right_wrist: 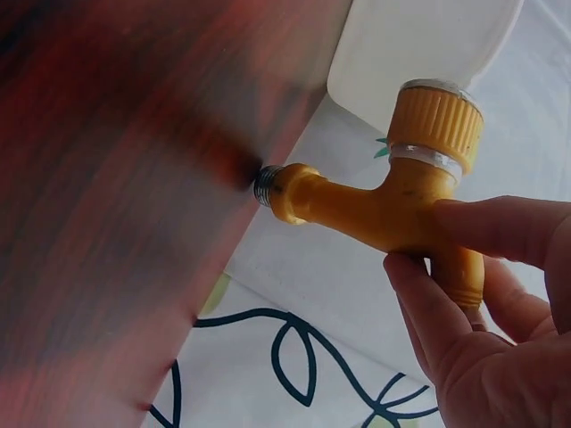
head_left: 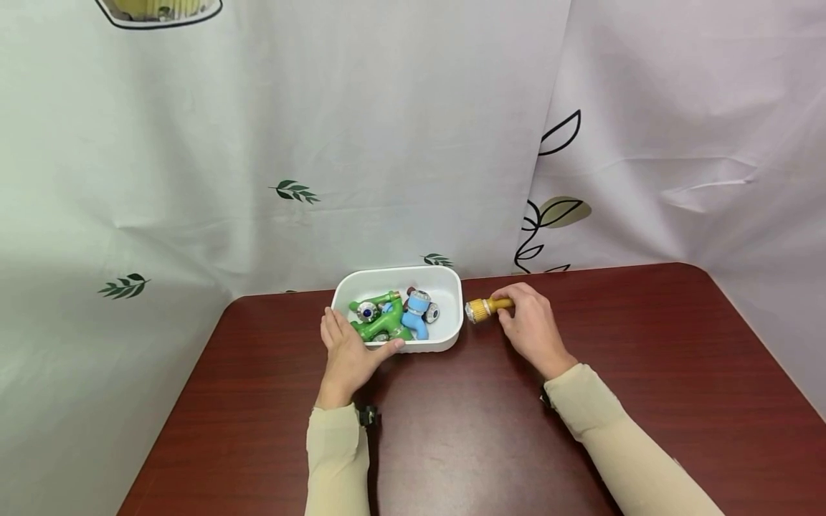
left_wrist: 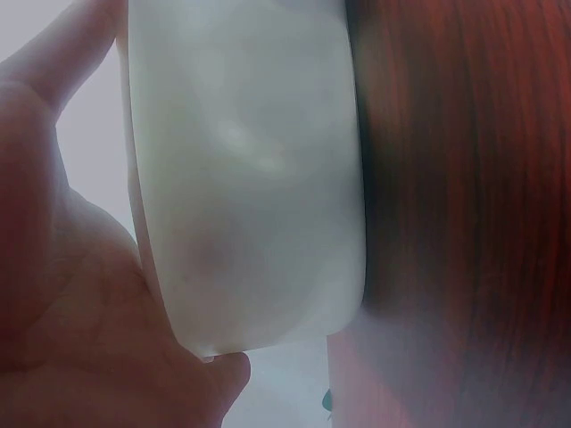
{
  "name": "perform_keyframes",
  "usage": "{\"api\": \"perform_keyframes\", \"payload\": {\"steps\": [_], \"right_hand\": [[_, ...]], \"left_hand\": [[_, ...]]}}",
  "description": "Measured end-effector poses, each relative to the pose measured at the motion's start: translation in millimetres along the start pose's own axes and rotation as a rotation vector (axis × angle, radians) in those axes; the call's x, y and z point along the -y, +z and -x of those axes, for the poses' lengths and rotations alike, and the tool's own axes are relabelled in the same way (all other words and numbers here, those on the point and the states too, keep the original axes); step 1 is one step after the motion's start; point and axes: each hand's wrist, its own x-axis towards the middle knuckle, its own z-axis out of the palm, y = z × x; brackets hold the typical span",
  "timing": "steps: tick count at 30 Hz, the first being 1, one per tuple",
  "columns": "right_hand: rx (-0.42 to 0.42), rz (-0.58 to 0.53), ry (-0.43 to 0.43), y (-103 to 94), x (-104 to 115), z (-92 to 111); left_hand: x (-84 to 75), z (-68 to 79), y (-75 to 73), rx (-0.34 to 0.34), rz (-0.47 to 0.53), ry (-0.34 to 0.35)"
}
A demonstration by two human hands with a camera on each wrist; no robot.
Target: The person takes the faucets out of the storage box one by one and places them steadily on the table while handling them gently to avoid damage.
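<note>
A yellow toy-like plastic tap (right_wrist: pixel 401 209) with a ribbed knob is pinched between the thumb and fingers of my right hand (head_left: pixel 529 322), just right of the white plastic container (head_left: pixel 454 315). In the right wrist view its threaded end points down at the tabletop; whether it touches cannot be told. My left hand (head_left: pixel 351 358) holds the container's front left corner, thumb along the front rim and fingers over the left side. Inside lie green taps (head_left: pixel 390 319), a blue tap (head_left: pixel 417 313) and round knobs, partly hidden by one another.
The container stands near the back edge of the dark red-brown wooden table (head_left: pixel 452 430). Right behind the table hangs a pale curtain (head_left: pixel 387 143) printed with leaves. The table's right side stretches beyond my right hand.
</note>
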Motion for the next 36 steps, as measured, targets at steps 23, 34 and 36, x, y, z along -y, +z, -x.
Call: {"api": "perform_keyframes", "payload": {"steps": [23,34,36], "right_hand": [[0.11,0.047,-0.008,4.4,-4.8,1.0],[0.158,0.072,0.037,1.6,-5.2,1.5],[0.173,0.076,0.044,0.3,-6.2,1.6]], "left_hand": [[1.7,-0.3,0.7,0.008,-0.002,-0.001],[0.9,0.3,0.1,0.005,0.007,-0.001],[0.6,0.6,-0.1,0.004,0.007,0.001]]}}
